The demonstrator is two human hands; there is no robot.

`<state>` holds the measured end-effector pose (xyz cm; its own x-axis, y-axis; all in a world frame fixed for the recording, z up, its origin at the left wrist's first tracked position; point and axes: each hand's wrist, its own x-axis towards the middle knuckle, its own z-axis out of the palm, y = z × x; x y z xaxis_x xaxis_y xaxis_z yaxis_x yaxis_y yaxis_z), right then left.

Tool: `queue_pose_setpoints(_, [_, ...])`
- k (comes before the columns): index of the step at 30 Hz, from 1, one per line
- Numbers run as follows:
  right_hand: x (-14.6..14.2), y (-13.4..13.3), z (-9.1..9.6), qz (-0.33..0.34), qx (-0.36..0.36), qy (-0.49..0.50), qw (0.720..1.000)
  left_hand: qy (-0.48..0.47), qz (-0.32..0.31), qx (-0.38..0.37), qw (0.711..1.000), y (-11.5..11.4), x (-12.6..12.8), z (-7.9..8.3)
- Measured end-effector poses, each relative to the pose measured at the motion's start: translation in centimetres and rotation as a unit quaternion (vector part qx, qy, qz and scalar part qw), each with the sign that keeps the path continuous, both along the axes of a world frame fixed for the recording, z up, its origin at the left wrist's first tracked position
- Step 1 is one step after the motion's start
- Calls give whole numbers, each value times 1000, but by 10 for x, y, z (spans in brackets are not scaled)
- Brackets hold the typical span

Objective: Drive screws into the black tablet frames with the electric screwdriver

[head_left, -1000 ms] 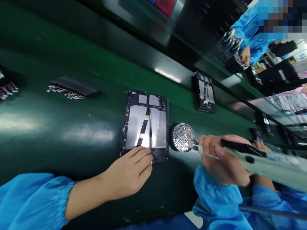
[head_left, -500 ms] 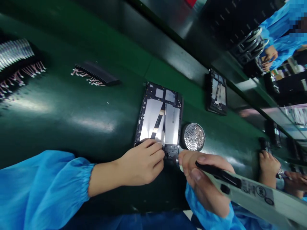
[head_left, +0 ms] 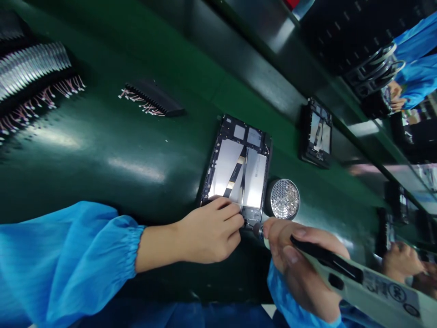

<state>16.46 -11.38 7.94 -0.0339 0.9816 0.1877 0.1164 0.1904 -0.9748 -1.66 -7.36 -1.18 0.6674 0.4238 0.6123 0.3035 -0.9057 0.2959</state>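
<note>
An opened tablet [head_left: 223, 159] lies on the green bench, its silvery battery panels and a dark diagonal ribbon cable [head_left: 235, 173] facing up. Over its lower edge my left hand [head_left: 213, 232] rests with curled, closed fingers. Those fingertips are hidden, so what they pinch, if anything, cannot be made out. My right hand [head_left: 303, 259] is wrapped round a pale electric screwdriver [head_left: 382, 291] with a black lever. Its tip [head_left: 257, 229] points at the tablet's bottom edge, close to my left fingertips. Whether it touches a screw is too small to tell.
Right of the tablet stands a round screw dish [head_left: 285, 199]. Black strips with wired parts [head_left: 153, 98] and a larger wired stack [head_left: 37, 73] lie left. Another opened tablet [head_left: 319, 132] sits toward the back rail. Co-workers' hands [head_left: 396, 95] show at right.
The whole view has shifted, so the bench items appear farther right. Both my hands keep their places at the tablet's lower edge, the screwdriver still in the right one.
</note>
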Motion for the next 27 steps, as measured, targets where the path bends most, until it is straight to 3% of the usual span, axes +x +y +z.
queue_pose_setpoints(27, [-1,2,-9,9,-2,22,1000,5,7,-5,1000,-5,1,4])
